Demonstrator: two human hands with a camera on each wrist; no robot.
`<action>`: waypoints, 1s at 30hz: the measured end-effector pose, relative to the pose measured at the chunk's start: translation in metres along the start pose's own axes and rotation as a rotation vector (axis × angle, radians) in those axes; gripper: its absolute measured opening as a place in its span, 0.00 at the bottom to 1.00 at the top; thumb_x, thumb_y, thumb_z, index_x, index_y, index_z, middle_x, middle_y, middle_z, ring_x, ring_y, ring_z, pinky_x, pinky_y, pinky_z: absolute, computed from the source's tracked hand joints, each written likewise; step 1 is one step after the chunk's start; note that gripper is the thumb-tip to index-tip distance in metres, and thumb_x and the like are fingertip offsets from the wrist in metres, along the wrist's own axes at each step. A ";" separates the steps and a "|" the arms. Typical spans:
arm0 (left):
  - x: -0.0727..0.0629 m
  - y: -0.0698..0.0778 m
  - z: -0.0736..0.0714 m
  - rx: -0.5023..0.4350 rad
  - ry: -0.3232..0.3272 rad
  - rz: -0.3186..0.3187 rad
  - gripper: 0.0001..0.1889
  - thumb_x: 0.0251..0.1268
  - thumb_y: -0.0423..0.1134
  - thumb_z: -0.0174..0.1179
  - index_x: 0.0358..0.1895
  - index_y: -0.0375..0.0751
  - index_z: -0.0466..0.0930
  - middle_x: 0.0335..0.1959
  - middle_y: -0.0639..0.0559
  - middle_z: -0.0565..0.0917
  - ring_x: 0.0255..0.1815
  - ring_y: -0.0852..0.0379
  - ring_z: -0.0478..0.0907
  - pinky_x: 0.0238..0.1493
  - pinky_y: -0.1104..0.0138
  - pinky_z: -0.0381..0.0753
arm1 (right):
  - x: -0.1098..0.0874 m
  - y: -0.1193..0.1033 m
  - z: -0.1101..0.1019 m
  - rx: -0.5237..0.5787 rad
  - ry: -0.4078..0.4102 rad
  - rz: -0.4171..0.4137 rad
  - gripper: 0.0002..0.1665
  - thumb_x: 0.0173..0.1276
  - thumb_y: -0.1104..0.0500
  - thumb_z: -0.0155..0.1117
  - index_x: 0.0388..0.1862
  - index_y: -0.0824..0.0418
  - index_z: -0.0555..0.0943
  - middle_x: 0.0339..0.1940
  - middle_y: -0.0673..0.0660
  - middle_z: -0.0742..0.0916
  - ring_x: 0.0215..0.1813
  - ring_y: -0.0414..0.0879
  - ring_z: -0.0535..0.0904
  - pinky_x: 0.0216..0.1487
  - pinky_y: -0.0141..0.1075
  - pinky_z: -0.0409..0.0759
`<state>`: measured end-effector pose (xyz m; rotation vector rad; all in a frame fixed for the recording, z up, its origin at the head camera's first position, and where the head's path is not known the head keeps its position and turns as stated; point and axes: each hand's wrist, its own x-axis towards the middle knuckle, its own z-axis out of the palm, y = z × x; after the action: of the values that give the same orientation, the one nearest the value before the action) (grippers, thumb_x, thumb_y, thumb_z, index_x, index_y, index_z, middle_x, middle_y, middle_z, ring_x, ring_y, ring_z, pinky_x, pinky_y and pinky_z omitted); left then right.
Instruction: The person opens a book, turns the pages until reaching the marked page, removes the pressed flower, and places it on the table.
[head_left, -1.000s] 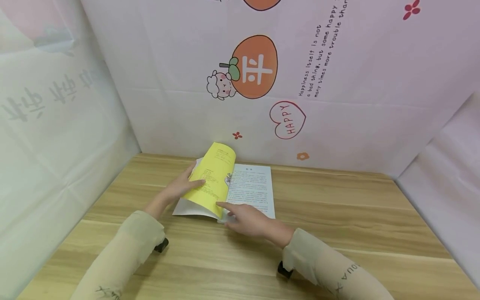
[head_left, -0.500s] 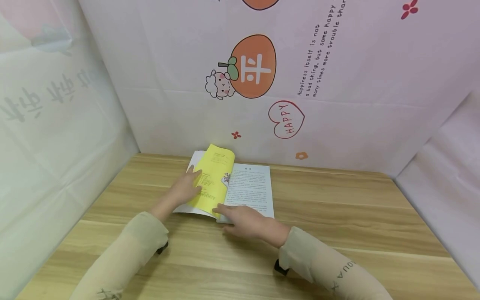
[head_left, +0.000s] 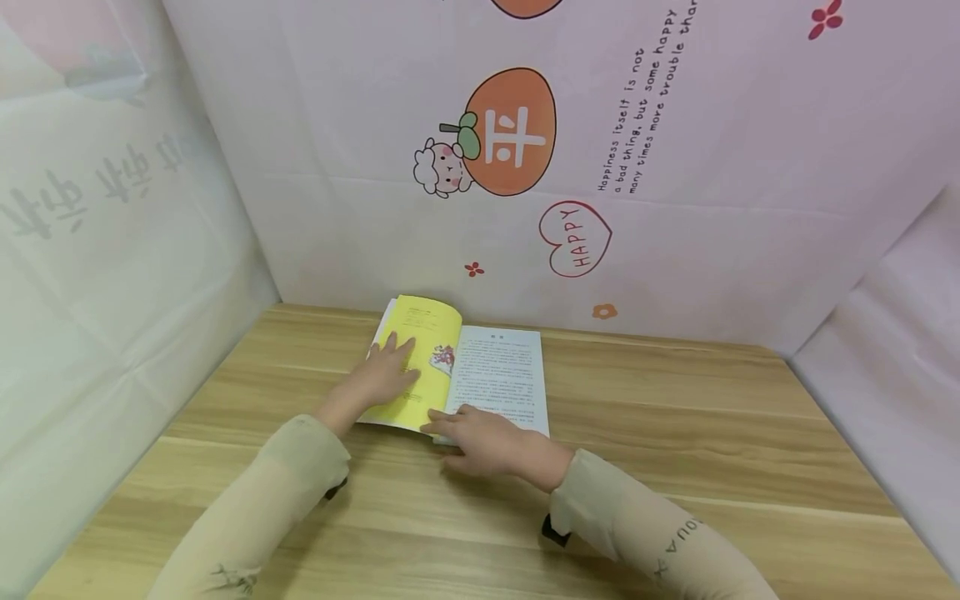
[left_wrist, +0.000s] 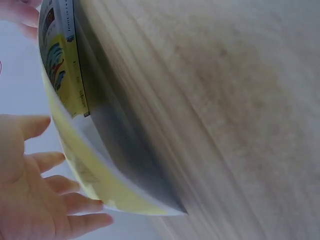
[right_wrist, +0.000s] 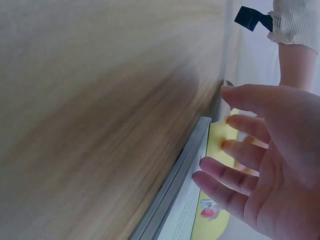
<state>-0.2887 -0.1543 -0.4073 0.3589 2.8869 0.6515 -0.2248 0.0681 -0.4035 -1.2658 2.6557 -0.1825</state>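
1. Lying open just below the centre of the head view, a book (head_left: 453, 367) rests near the upper edge of a wood-grain table (head_left: 750, 433), its yellow page (head_left: 423, 321) on the left and a white page (head_left: 501, 375) of printed text on the right.

2. A person's left hand (head_left: 381, 377), left of centre in the head view, lies over the yellow page with fingers spread and straight.

3. The right hand (head_left: 483, 440), just below centre, reaches across the lower part of the book, its fingers extended and loosely bent; fingertips meet the bottom of the yellow page near the fold, though how firmly cannot be told.

4. At the left of the left wrist view, the yellow page bows in a curve, with a colourful printed surface (left_wrist: 62, 70) at upper left.

5. Stacked page edges (right_wrist: 172, 185) run up from the bottom of the right wrist view, beside the right hand's fingers.

6. Behind, a white backdrop (head_left: 337, 125) carries an orange fruit (head_left: 517, 133) and a red heart (head_left: 575, 238) reading "HAPPY," upper centre.
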 end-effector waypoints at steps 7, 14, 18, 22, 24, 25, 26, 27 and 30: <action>0.002 0.006 0.005 -0.006 -0.108 -0.049 0.43 0.79 0.58 0.52 0.84 0.41 0.42 0.80 0.24 0.37 0.75 0.14 0.35 0.65 0.23 0.49 | 0.003 0.001 0.000 -0.034 -0.039 -0.006 0.32 0.75 0.50 0.66 0.76 0.49 0.73 0.80 0.50 0.69 0.68 0.50 0.74 0.54 0.39 0.82; 0.000 0.008 0.009 -0.008 -0.174 -0.085 0.46 0.78 0.60 0.52 0.85 0.42 0.38 0.80 0.23 0.35 0.74 0.13 0.35 0.65 0.21 0.46 | 0.003 0.002 0.000 -0.058 -0.044 -0.037 0.32 0.76 0.51 0.65 0.77 0.49 0.72 0.79 0.51 0.69 0.62 0.47 0.74 0.51 0.35 0.80; 0.000 0.007 0.010 -0.004 -0.185 -0.101 0.46 0.78 0.61 0.51 0.84 0.41 0.38 0.79 0.22 0.36 0.74 0.13 0.35 0.66 0.23 0.45 | 0.002 0.006 -0.001 -0.035 -0.059 -0.050 0.33 0.76 0.50 0.64 0.78 0.48 0.70 0.81 0.50 0.67 0.64 0.47 0.73 0.56 0.37 0.79; -0.001 0.008 0.008 0.010 -0.209 -0.105 0.46 0.79 0.61 0.49 0.84 0.38 0.39 0.79 0.22 0.38 0.75 0.15 0.37 0.70 0.26 0.42 | -0.001 0.013 -0.001 0.020 -0.067 -0.059 0.33 0.75 0.50 0.66 0.77 0.49 0.71 0.81 0.50 0.66 0.69 0.48 0.72 0.62 0.39 0.77; -0.002 0.009 0.006 0.014 -0.217 -0.107 0.46 0.79 0.61 0.49 0.84 0.36 0.40 0.79 0.21 0.40 0.76 0.16 0.37 0.72 0.29 0.41 | -0.002 0.017 -0.002 0.045 -0.064 -0.059 0.33 0.75 0.51 0.66 0.77 0.50 0.72 0.81 0.51 0.67 0.71 0.47 0.72 0.65 0.40 0.75; -0.003 0.010 0.006 0.015 -0.222 -0.110 0.46 0.79 0.61 0.49 0.84 0.36 0.40 0.79 0.21 0.40 0.76 0.16 0.37 0.73 0.29 0.40 | -0.004 0.019 -0.002 0.053 -0.060 -0.059 0.32 0.75 0.51 0.67 0.76 0.50 0.73 0.80 0.51 0.68 0.71 0.48 0.72 0.67 0.40 0.74; -0.003 0.010 0.006 0.014 -0.225 -0.113 0.46 0.79 0.61 0.49 0.83 0.35 0.40 0.79 0.21 0.40 0.76 0.16 0.37 0.73 0.29 0.40 | -0.005 0.022 -0.003 0.059 -0.057 -0.060 0.32 0.75 0.52 0.67 0.76 0.51 0.73 0.80 0.52 0.69 0.72 0.48 0.72 0.68 0.41 0.73; -0.004 0.009 0.006 0.009 -0.228 -0.115 0.46 0.79 0.61 0.48 0.83 0.35 0.40 0.79 0.21 0.40 0.76 0.16 0.37 0.73 0.30 0.39 | -0.007 0.024 -0.003 0.066 -0.054 -0.057 0.32 0.74 0.52 0.68 0.75 0.52 0.74 0.79 0.52 0.70 0.73 0.49 0.72 0.70 0.42 0.72; -0.004 0.008 0.006 0.007 -0.233 -0.125 0.46 0.79 0.62 0.48 0.84 0.36 0.40 0.79 0.21 0.40 0.76 0.16 0.36 0.73 0.29 0.39 | -0.013 0.031 -0.006 0.093 -0.042 -0.037 0.33 0.73 0.53 0.69 0.75 0.53 0.74 0.78 0.53 0.72 0.73 0.50 0.72 0.71 0.44 0.71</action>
<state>-0.2817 -0.1459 -0.4081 0.2348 2.6644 0.5400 -0.2416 0.0977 -0.4026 -1.2763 2.5582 -0.2783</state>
